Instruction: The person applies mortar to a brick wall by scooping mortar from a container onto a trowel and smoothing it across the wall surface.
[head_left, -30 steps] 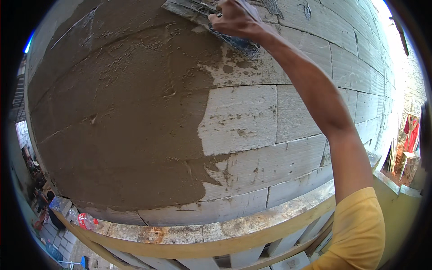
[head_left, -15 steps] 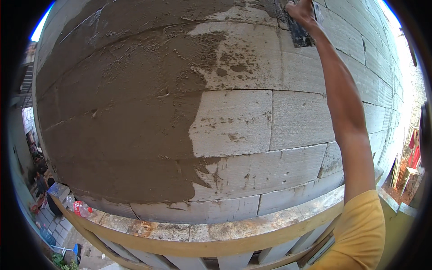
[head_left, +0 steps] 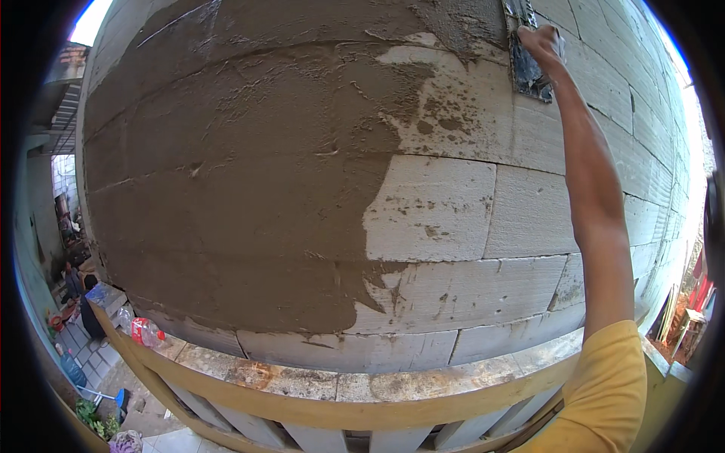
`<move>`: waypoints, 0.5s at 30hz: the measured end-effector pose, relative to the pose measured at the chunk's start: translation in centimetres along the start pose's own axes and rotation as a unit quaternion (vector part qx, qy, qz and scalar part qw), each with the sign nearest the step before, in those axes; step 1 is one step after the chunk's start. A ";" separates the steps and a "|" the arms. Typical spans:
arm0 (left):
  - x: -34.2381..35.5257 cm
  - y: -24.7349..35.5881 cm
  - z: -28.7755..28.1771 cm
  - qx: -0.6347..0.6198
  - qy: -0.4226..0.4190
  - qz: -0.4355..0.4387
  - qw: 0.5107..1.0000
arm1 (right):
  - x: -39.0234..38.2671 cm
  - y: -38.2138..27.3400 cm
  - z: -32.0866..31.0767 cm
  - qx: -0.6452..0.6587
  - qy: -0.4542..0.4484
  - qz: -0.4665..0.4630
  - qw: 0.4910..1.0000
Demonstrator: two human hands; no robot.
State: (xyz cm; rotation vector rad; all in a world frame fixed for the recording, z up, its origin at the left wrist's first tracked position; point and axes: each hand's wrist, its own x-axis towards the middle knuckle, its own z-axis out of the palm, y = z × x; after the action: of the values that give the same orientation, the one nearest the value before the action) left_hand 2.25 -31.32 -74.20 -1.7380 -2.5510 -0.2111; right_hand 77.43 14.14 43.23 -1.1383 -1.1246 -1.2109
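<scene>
Ahead of me rises a wall of pale blocks (head_left: pixel 430 204), its left and upper part coated with wet grey-brown plaster (head_left: pixel 249 196). Near the upper right, my right hand (head_left: pixel 542 44) is closed round the handle of a dark rectangular plastering trowel (head_left: pixel 532 79). The trowel's long blade stands close to upright against the wall, at the right edge of the plaster. Whether the whole blade touches the wall I cannot tell. Splashes of plaster dot the bare blocks below and left of it. My left hand is out of the picture.
A ledge (head_left: pixel 355 385) on a yellow balustrade runs along the wall's foot. On its left end lies a clear plastic bottle (head_left: pixel 145 332) with a red label and cap. A blue broom (head_left: pixel 121 400) and green plants (head_left: pixel 94 419) are down at the left. Sticks stand at the far right.
My view has shifted, so the wall and bottle appear further right. My right hand and the trowel show slightly lower and further right, with the blade turned more edge-on.
</scene>
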 end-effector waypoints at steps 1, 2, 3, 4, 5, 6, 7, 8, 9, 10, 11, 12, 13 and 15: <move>-0.4 -1.0 -0.1 0.023 -0.021 -0.007 0.999 | 0.4 -0.2 -0.5 -0.006 0.019 0.032 0.999; 0.8 -2.7 -0.3 0.046 -0.034 0.000 0.998 | 1.8 -0.1 -0.6 0.026 0.044 -0.004 0.999; 1.9 -4.1 -0.5 0.063 -0.043 0.007 0.997 | 2.6 -0.4 -0.1 0.058 0.061 -0.038 0.996; -1.5 -3.6 -0.6 0.075 -0.058 -0.015 0.995 | 1.0 -7.2 0.4 0.107 0.000 -0.026 0.994; -2.1 -3.6 -0.9 0.084 -0.056 -0.021 0.995 | -1.1 -12.9 -1.4 0.137 -0.056 -0.006 0.989; -1.4 -3.8 -1.0 0.093 -0.045 -0.015 0.995 | -3.1 -18.7 -3.9 0.158 -0.109 0.015 0.981; 0.5 -3.8 -0.7 0.099 -0.014 0.000 0.995 | -5.2 -22.3 -5.7 0.173 -0.134 0.013 0.976; 3.4 -3.9 -0.5 -0.002 0.085 0.043 0.995 | -7.8 -25.3 -7.2 0.191 -0.184 -0.002 0.964; 7.4 -3.3 -0.1 0.088 -0.018 0.062 0.994 | -9.2 -27.3 -8.3 0.209 -0.229 -0.022 0.950; 10.6 -2.9 0.0 0.061 -0.002 0.079 0.995 | -9.2 -26.5 -4.5 0.184 -0.235 -0.131 0.945; 13.5 -2.3 0.1 0.031 0.011 0.094 0.995 | -9.6 -25.4 -0.4 0.161 -0.243 -0.238 0.926; 14.9 -1.5 0.3 -0.001 0.018 0.097 0.995 | -11.3 -26.3 -0.4 0.175 -0.246 -0.241 0.922; 15.3 -1.2 0.4 -0.005 0.104 0.113 0.988 | -13.5 -26.1 -1.4 0.151 -0.227 -0.265 0.925; 13.6 -2.8 -0.5 -0.029 0.089 0.107 0.990 | -13.9 -22.1 -3.1 0.127 -0.172 -0.249 0.945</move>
State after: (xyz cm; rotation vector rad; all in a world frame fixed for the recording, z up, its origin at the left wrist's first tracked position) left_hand -5.41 -19.86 -72.32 -1.9021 -2.2385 -0.4127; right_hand 54.96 11.82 29.80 -0.9115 -1.8623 -1.2176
